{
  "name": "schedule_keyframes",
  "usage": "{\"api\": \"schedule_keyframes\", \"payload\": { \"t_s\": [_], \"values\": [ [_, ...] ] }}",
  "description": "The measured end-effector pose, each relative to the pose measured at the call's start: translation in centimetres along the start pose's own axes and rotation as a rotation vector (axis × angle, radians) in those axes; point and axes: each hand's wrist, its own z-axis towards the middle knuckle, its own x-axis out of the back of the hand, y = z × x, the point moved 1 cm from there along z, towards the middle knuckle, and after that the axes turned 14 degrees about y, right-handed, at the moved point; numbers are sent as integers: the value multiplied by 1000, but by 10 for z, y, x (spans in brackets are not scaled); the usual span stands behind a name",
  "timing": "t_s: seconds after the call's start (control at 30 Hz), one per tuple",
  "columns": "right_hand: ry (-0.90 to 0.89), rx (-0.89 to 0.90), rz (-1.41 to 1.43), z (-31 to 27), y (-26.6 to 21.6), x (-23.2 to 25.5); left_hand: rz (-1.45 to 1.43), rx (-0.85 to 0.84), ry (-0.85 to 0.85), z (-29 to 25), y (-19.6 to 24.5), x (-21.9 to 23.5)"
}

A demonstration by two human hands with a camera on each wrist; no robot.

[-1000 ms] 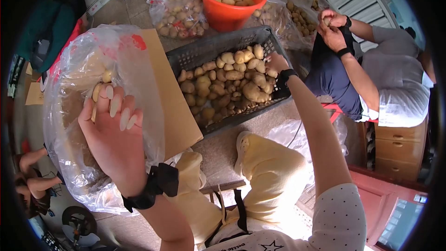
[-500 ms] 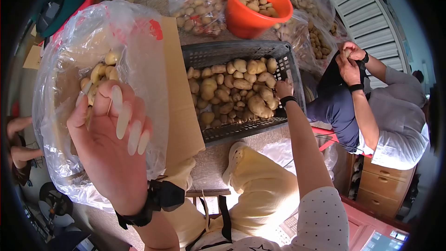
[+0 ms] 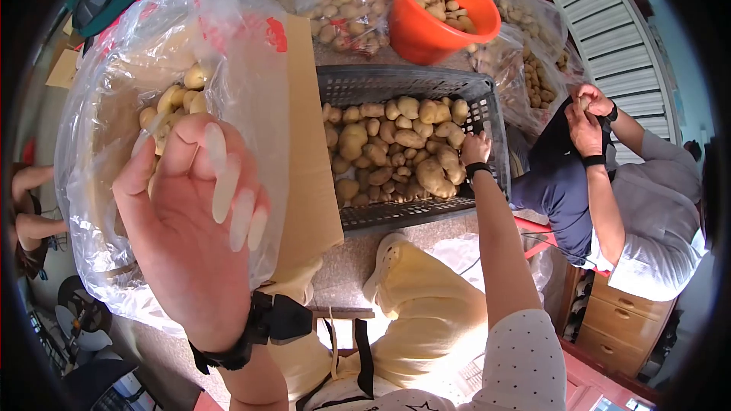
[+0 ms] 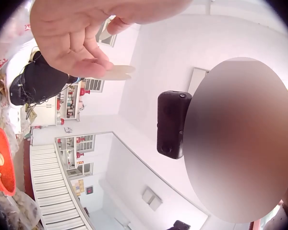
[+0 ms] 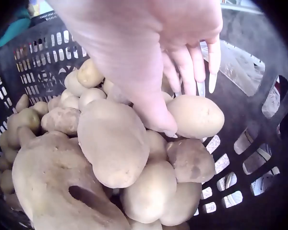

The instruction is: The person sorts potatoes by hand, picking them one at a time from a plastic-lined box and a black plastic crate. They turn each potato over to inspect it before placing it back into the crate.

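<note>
My left hand (image 3: 202, 221) is palm up over the plastic-lined cardboard box (image 3: 316, 183), fingers loosely bent and long nails showing. Nothing shows between its fingers in the left wrist view. Potatoes (image 3: 173, 99) lie in the box beyond it. At the right end of the black crate (image 3: 407, 221), my right hand (image 5: 182, 38) reaches down over a heap of potatoes. In the right wrist view its thumb presses the near left side of a smooth oval potato (image 5: 199, 117), with the fingers behind it, partly hidden. A large knobbly potato (image 5: 57, 177) lies closer to the camera.
An orange bucket (image 3: 411, 30) with potatoes stands behind the crate. Clear bags of potatoes (image 3: 346, 11) flank it. To the right, a seated person (image 3: 640, 198) holds a small object in both hands. A wooden drawer unit (image 3: 620, 320) stands below that person.
The head view has shifted, so the box, crate and bucket sit differently. My left hand looks closer to the camera, its fingers still loosely bent. My right hand stays at the crate's right end.
</note>
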Motion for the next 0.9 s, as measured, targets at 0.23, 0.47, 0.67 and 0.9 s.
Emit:
{"api": "schedule_keyframes", "payload": {
  "t_s": [0.23,0.47,0.67,0.9],
  "values": [
    [11,-1,-67,-1,-2,-2,-32,-25,-45,-1,-5,-8],
    [-51,-80,65,1,0,13,-46,-33,12,-1,-4,-3],
    [-62,-422,595,15,28,39,23,-37,-75,0,1,1],
    [-603,-684,2032,-3,21,155,-30,1,-109,10,-4,7]
  ]
}}
